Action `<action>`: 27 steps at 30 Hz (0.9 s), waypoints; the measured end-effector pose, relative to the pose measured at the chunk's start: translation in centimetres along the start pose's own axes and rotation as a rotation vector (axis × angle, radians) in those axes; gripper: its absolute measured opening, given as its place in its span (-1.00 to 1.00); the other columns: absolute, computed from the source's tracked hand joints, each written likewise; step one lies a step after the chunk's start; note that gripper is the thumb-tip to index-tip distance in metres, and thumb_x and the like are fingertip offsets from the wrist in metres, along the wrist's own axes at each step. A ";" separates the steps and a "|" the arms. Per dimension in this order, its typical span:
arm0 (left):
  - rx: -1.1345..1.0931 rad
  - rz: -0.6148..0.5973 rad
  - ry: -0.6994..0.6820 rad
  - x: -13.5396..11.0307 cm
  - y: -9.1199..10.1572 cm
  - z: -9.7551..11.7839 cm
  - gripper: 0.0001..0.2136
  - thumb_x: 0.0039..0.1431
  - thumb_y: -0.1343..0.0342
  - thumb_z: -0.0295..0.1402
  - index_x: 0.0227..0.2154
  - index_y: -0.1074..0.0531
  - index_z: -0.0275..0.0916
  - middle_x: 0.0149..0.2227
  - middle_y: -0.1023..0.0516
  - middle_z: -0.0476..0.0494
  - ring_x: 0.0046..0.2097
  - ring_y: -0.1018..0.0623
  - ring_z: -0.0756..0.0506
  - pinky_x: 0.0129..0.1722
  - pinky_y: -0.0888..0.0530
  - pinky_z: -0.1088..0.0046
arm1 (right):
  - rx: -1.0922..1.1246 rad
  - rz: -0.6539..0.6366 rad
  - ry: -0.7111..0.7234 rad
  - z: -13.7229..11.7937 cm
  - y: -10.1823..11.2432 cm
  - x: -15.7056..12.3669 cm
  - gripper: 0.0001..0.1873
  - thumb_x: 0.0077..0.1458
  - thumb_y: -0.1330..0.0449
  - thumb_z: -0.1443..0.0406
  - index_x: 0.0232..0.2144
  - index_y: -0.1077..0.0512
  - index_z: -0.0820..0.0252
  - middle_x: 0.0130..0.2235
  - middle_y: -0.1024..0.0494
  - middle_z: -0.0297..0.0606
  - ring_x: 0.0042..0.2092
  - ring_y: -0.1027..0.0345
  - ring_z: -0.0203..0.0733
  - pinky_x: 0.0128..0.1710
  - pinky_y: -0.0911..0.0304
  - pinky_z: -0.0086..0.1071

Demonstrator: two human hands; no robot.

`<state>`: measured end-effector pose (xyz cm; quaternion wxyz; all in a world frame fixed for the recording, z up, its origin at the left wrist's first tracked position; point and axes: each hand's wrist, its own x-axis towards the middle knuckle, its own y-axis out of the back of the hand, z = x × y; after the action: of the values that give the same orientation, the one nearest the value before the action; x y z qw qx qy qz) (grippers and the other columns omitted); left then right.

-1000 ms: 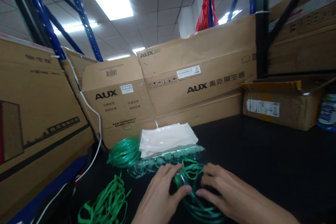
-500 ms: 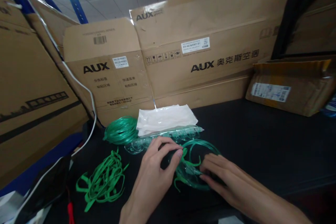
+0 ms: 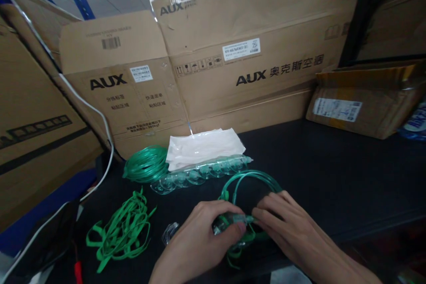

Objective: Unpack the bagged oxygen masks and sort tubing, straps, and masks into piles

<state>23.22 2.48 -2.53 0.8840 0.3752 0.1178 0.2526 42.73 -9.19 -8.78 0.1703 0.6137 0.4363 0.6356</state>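
Head view: at the near edge of a black table (image 3: pixel 333 177), a left hand (image 3: pixel 199 242) and right hand (image 3: pixel 293 230) clamp their fingertips on coiled green tubing (image 3: pixel 256 177), its loop arching just beyond them.

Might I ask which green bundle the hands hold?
The tubing loop gripped by left hand and right hand; the wound coil and loose straps lie untouched.

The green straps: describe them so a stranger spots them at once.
Start at the black table below the AUX cartons. Near its front left, beside the left hand, lies a tangle of flat green straps. Unlike the wound coil of green tubing behind, it sprawls loose.
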 end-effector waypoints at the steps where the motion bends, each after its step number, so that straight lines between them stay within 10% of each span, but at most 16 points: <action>1: -0.024 -0.005 -0.006 0.1 -0.1 0.0 -0.81 0.30 -0.14 -0.20 -0.10 -0.60 0.00 -0.04 -0.63 0.06 0.04 -0.54 -0.14 0.09 -0.38 0.38 | 0.015 0.013 0.002 0.0 0.0 -0.1 -0.68 0.47 0.12 0.35 -0.19 -0.42 0.16 -0.31 -0.51 -0.33 -0.32 -0.32 -0.20 -0.22 -0.10 -0.27; 16: 0.117 0.032 -0.120 -0.6 -0.1 0.9 -0.84 0.31 -0.15 -0.34 -0.10 -0.52 0.01 -0.05 -0.57 0.08 0.02 -0.52 -0.10 0.10 -0.34 0.35 | 0.072 -0.004 -0.037 -0.2 0.9 -0.3 -0.65 0.24 -0.01 0.55 -0.12 -0.45 0.10 -0.34 -0.52 -0.36 -0.30 -0.33 -0.18 -0.21 -0.08 -0.24; 27: 0.072 -0.007 -0.162 -0.6 0.4 0.5 -0.85 0.31 -0.13 -0.40 -0.14 -0.53 -0.04 -0.12 -0.54 0.08 -0.08 -0.54 -0.01 -0.06 -0.38 0.54 | 0.054 -0.033 -0.165 0.1 0.0 -0.8 -0.75 0.35 -0.05 0.31 -0.16 -0.55 0.01 -0.27 -0.64 -0.26 -0.23 -0.50 -0.10 -0.20 -0.35 -0.25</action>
<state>22.77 2.13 -1.87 0.8774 0.4257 0.0563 0.2138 43.02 -9.78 -9.30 0.1994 0.6610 0.4477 0.5682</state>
